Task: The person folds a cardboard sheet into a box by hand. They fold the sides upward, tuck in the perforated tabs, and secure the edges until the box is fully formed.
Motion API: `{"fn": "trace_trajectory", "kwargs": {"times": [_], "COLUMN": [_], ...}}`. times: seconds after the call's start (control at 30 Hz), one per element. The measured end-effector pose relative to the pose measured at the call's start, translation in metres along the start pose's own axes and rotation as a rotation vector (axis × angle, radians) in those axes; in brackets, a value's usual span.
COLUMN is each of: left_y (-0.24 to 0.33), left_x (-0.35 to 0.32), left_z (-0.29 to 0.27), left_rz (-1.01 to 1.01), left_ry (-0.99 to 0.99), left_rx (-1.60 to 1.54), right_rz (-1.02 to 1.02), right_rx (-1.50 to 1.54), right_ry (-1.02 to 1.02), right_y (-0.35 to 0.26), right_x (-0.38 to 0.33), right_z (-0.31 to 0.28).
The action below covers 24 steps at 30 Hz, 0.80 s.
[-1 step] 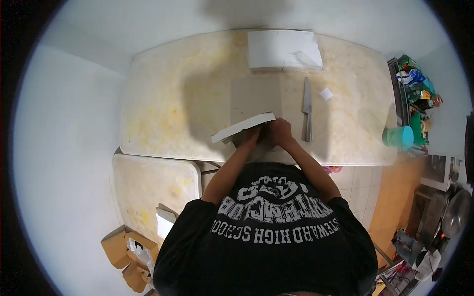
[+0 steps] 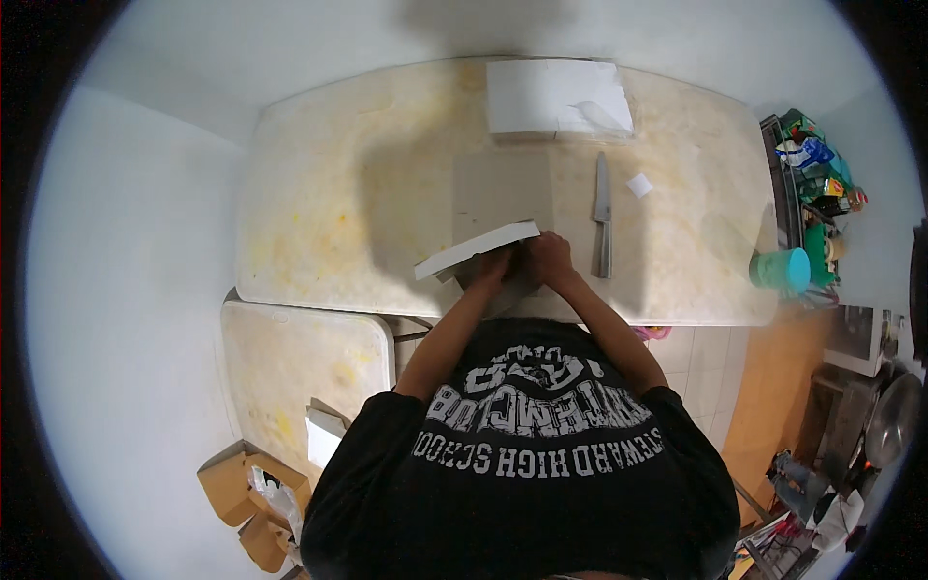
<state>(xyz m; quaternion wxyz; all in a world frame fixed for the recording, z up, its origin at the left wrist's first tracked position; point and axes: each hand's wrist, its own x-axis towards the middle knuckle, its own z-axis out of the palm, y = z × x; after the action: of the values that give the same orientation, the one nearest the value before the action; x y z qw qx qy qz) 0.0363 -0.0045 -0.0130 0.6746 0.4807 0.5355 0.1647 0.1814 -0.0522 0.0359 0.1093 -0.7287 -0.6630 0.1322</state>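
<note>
Near the table's front edge, a white cardboard box [image 2: 478, 248] with a grey inner side is tilted up in front of me. My left hand [image 2: 491, 267] reaches in against its grey side, and the box and shadow hide its fingers. At the box's right end, my right hand [image 2: 550, 255] is closed with the fingers curled against the cardboard. A flat grey sheet of cardboard [image 2: 502, 186] lies on the table just beyond the box. To the right lies a large knife [image 2: 602, 215], its blade pointing away from me and its metal handle toward me.
A stack of white cardboard [image 2: 551, 95] lies at the table's far edge. A small white paper square [image 2: 639, 185] is right of the knife. A teal cup [image 2: 781, 270] stands by a rack at the right. A second table [image 2: 290, 353] and an open brown carton [image 2: 230, 486] are at left.
</note>
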Motion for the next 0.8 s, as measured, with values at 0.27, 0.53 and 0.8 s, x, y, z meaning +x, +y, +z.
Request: {"fn": "trace_trajectory", "kwargs": {"times": [0.27,0.53,0.8], "left_y": [-0.037,-0.036,-0.033], "left_x": [0.017,0.001,0.001], "left_z": [0.001,-0.001,-0.006], "left_rz": [0.072,0.038,0.019], "left_ry": [0.116,0.183,0.171], "left_rx": [0.294,0.315,0.035], "right_rz": [0.169,0.178,0.116], "right_rx": [0.194,0.298,0.227], "right_ry": [0.042,0.025,0.008], "right_y": [-0.01,-0.006,-0.007], "right_x": [0.002,0.009,0.011], "right_z": [0.005,0.013,0.02]}}
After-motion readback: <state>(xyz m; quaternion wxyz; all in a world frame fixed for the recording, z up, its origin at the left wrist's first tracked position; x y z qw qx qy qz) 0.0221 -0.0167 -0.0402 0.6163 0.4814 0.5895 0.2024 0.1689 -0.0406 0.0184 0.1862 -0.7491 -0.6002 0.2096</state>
